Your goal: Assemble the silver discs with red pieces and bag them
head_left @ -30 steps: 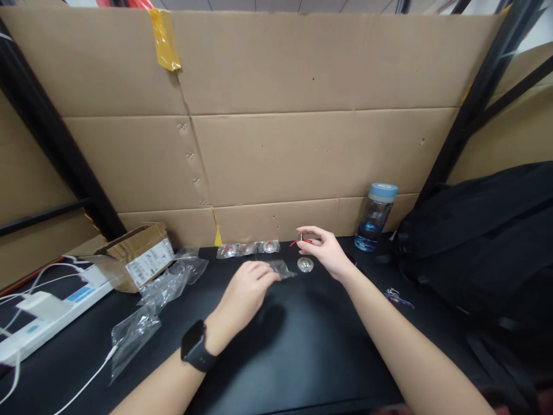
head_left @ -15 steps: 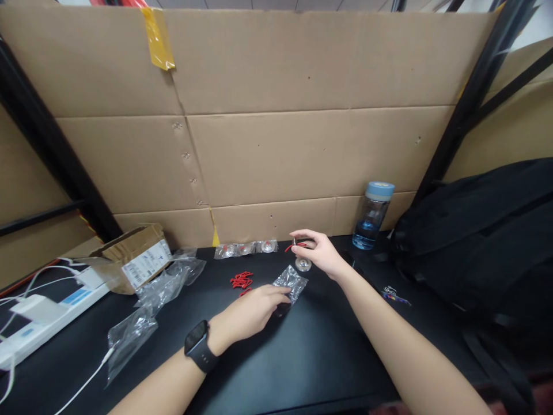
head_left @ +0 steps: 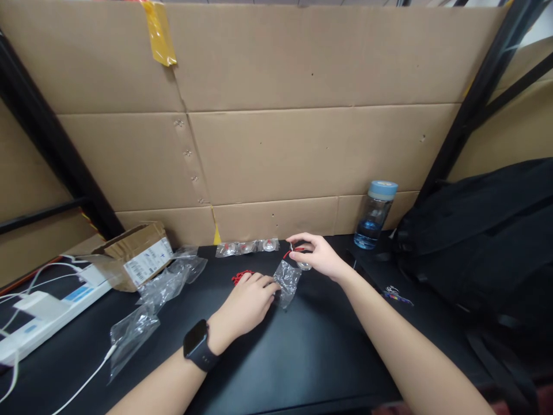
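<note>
My left hand [head_left: 253, 301], wearing a black watch [head_left: 197, 344], has its fingers closed at the left edge of a small clear plastic bag [head_left: 287, 283]. The fingertips are partly hidden. My right hand [head_left: 318, 257] pinches a red cord [head_left: 294, 252] with a thin metal bit between thumb and index finger, just above the bag. Below that palm lies a round clear disc [head_left: 305, 266], partly covered by the hand; whether the cord joins it I cannot tell. A pile of red cords [head_left: 240, 276] lies behind my left hand.
Several bagged round discs [head_left: 247, 248] line the cardboard wall [head_left: 268, 155]. Leftward are an open carton [head_left: 147, 259], empty plastic bags [head_left: 133, 334] and a white power strip [head_left: 56, 320]. A blue-lidded bottle [head_left: 375, 216], small keyring-like items [head_left: 396, 295] and a black backpack [head_left: 484, 242] stand or lie right.
My left hand has shifted slightly left and back, drawing the plastic bag with it, and now covers part of the red cords. The right hand has moved slightly left, still pinching the cord.
</note>
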{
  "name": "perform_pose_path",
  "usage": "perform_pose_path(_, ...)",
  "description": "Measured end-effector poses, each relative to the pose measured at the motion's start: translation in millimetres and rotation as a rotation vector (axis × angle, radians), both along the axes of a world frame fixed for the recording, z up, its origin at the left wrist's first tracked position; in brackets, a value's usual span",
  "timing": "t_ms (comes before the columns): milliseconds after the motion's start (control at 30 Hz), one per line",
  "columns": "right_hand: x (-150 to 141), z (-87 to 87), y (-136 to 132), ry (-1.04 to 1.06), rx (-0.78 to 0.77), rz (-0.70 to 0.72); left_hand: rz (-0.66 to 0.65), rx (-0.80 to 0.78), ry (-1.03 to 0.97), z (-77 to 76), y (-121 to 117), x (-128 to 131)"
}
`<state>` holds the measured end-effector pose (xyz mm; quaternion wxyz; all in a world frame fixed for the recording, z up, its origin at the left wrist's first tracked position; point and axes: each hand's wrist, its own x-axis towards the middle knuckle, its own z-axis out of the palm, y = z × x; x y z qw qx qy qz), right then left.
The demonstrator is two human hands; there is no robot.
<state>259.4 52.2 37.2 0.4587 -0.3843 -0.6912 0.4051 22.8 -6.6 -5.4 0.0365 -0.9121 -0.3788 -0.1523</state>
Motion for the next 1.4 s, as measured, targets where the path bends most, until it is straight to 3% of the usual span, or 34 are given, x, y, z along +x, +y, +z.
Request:
perform_pose_path(267, -1.0, -2.4, 0.5, -0.037, -0.002, 0.01, 0.053, 0.043, 0.037, 2.5, -2.8, 2.4)
perform_pose_path(533, -3.7, -2.9, -1.0, -0.063, -0.019, 0.032, -0.047, -0.125, -0.022, 3.4, -7.3, 6.7)
perform_pose_path(800, -1.4, -5.5, 1.1, -0.085, -0.012, 0.048, 0.013, -0.091, -0.007, 3.9, -5.7, 5.7)
perform_pose_path(1233, -1.7, -4.6, -0.7, -0.13, 0.057, 0.082, 0.005, -0.08, -0.02, 2.6, 4.1, 2.7)
perform_pose_path(1400, 0.1, -6.2, 0.1, -0.186, 0.05, 0.15, 0.064, -0.031, -0.002, 3.5, 3.8, 4.2)
